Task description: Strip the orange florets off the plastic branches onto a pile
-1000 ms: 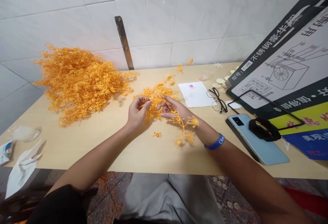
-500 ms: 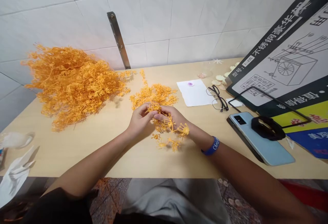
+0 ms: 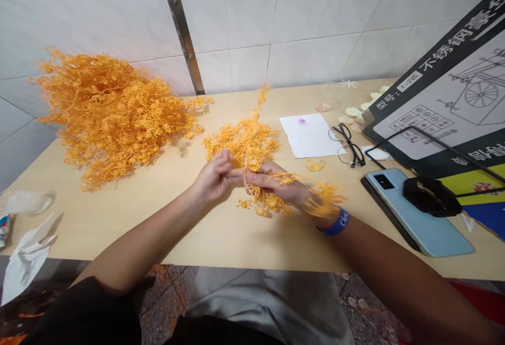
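My right hand [image 3: 278, 183] is closed round a stem of an orange artificial flower sprig [image 3: 252, 163]. Part of the sprig rises blurred from the fist, and its sprays hang below and lie across my right wrist. Beside it, my left hand [image 3: 216, 176] has its fingers curled in a pinch, their tips close to my right thumb; what they hold is too small to make out. Behind both hands lies a low heap of loose orange blossoms [image 3: 221, 140]. One separate orange blossom [image 3: 315, 165] is on the table to the right.
A large bushy pile of orange sprigs [image 3: 118, 119] fills the table's left back. At the right are a white paper [image 3: 310, 142], glasses [image 3: 353, 148], a blue phone [image 3: 422, 213] with a black stand, and a leaning printed box [image 3: 453, 98]. Crumpled tissue [image 3: 29, 253] lies front left.
My hands were joined over the sprig; now the left has drawn slightly away to the left. The sprig has swung up and over my right wrist. A loose blossom now shows near the paper.
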Demonstrator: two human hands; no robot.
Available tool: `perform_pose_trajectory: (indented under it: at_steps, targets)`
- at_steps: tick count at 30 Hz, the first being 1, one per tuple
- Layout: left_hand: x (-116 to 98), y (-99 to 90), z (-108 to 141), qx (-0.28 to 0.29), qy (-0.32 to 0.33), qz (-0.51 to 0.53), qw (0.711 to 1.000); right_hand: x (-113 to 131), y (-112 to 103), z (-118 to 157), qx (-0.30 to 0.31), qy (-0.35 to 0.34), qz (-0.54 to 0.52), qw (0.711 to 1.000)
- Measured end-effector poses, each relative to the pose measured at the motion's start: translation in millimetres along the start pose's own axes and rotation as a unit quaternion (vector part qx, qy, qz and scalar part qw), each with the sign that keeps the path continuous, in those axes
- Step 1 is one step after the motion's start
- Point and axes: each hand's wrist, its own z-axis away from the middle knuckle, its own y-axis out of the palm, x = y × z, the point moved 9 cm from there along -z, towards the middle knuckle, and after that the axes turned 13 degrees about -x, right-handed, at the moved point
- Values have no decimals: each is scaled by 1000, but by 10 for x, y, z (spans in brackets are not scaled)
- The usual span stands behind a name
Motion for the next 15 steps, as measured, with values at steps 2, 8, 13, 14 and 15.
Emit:
perform_pose_trajectory:
  at_steps: [2, 8, 13, 14, 15]
  targets:
    - [-91, -85, -65, -19, 15, 0, 1000, -21, -31, 3, -6, 4, 1, 1000]
    - [-426, -86, -6, -34, 206, -173, 963, -174, -323, -88, -152, 6, 28, 988]
    - [-470, -56, 60, -70, 320, -329, 886, -83, -326, -74, -182, -33, 53, 981]
    - [-474, -54, 65, -72, 338, -342, 874, -57, -332, -65, -191, -41, 56, 979]
    - [-484, -52, 73, -73, 356, -351, 863, -31, -336, -59, -198, -49, 60, 977]
